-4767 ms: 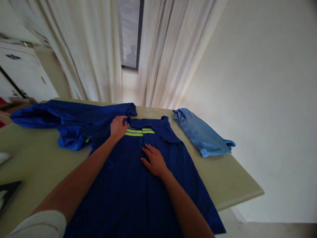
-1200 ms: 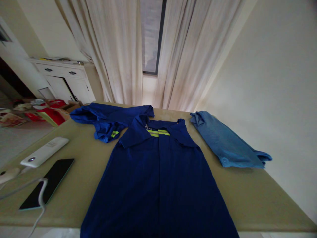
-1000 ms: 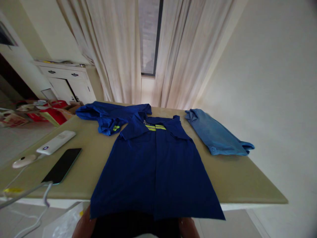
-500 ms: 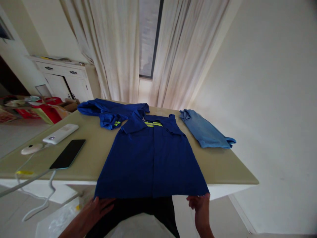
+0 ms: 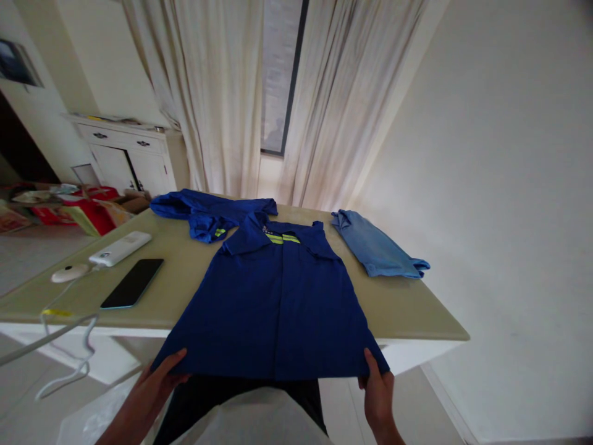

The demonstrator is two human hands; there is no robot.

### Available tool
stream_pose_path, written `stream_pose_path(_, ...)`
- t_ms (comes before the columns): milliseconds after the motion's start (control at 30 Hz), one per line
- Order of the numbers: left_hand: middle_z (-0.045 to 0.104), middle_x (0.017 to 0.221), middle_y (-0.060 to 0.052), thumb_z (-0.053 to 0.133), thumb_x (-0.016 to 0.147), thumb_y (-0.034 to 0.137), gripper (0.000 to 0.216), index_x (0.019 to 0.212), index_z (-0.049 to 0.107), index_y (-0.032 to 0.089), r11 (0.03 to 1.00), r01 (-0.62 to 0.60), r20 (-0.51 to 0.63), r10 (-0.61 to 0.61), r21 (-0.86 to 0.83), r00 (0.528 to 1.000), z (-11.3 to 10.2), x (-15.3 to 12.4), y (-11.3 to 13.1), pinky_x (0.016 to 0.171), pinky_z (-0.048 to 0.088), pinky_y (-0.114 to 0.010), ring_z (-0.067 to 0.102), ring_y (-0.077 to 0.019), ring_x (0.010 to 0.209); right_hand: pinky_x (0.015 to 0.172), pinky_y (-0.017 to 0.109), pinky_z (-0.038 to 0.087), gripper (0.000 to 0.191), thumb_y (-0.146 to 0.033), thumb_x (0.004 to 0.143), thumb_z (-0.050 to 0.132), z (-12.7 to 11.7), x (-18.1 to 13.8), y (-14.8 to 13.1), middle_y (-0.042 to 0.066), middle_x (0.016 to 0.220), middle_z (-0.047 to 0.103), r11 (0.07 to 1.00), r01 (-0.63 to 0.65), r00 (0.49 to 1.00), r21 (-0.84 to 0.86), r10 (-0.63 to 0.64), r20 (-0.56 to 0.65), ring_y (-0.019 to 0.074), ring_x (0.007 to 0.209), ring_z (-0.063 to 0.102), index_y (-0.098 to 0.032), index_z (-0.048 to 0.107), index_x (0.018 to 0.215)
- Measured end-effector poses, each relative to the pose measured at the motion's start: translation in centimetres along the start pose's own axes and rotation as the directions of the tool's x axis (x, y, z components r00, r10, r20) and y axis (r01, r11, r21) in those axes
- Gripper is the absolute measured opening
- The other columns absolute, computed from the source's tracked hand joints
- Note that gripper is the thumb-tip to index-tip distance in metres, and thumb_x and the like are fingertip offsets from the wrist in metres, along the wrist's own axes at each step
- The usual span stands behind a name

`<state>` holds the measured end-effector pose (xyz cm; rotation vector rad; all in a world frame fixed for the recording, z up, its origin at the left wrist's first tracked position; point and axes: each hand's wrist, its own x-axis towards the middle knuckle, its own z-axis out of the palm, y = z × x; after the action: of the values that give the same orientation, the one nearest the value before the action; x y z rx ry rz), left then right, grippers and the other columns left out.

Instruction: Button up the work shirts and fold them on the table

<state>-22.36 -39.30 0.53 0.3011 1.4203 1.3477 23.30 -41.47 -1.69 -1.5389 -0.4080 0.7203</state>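
A dark blue work jacket [image 5: 273, 303] with yellow-green reflective strips lies spread on the table, its hem hanging over the front edge toward me. My left hand [image 5: 162, 377] grips the hem's left corner, thumb on top and fingers underneath. At the right corner, my right hand [image 5: 377, 389] pinches the cloth in the same way. The hem is stretched between both hands. The fingers under the fabric are partly hidden. Near the collar, the jacket's sleeves appear folded inward.
The table [image 5: 417, 315] also holds another bundled blue garment [image 5: 208, 207] at the back left and folded light blue jeans [image 5: 377, 244] at the right. To the left lie a black phone [image 5: 133, 283], a white power bank [image 5: 120, 248] and a white cable [image 5: 88, 340].
Both thumbs have come over the top of the hem, and the hands now grip its corners. The left corner has been drawn outward to the left. The view has shifted slightly.
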Motion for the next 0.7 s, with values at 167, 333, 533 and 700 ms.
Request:
stream_pose_path(167,0.077,0.08,0.0,0.086,0.059,0.03,0.037,0.094,0.075,0.027,0.978,0.169,0.02,-0.167,-0.126,0.986,-0.9,-4.6,2.8,0.079,0.066,-0.042,0.073,-0.0334,0.099,0.038,0.029,0.038,0.041,-0.054,0.063,0.085,-3.8,-3.6,0.3,-0.001,0.048,0.054,0.996,0.066,0.997,-0.057,-0.068,-0.032,0.0186,0.046,0.052,-0.019,0.064,0.064)
stream_pose_path(333,0.079,0.091,-0.002,0.069,0.073,0.014,0.032,0.104,0.071,0.02,0.963,0.064,0.147,-0.025,-0.263,0.989,6.1,-4.3,9.7,0.092,0.061,-0.047,0.074,-0.0266,0.096,0.05,0.028,0.05,0.049,-0.056,0.068,0.081,1.2,0.1,-7.7,0.004,0.071,0.07,0.974,0.22,0.975,0.048,-0.221,0.02,0.021,0.063,0.065,-0.016,0.071,0.093)
stream_pose_path(533,0.075,0.107,-0.005,0.059,0.094,0.031,0.011,0.094,0.066,0.022,0.911,-0.108,0.374,0.269,-0.399,0.888,18.5,4.8,17.5,0.109,0.044,-0.062,0.067,-0.0254,0.116,0.072,0.027,0.051,0.07,-0.065,0.092,0.046,14.8,9.3,-20.3,0.018,0.101,0.073,0.935,0.307,0.871,0.176,-0.351,0.345,0.015,0.082,0.071,-0.001,0.064,0.114)
stream_pose_path(700,0.068,0.128,-0.012,0.07,0.088,0.045,0.031,0.108,0.07,0.021,0.943,-0.273,0.475,0.332,-0.191,0.815,17.7,6.3,13.9,0.11,0.046,-0.046,0.066,-0.0251,0.116,0.081,0.031,0.052,0.068,-0.063,0.09,0.052,15.9,9.5,-17.0,0.019,0.111,0.071,0.917,0.398,0.794,0.005,-0.347,0.499,0.0166,0.087,0.07,-0.002,0.064,0.119)
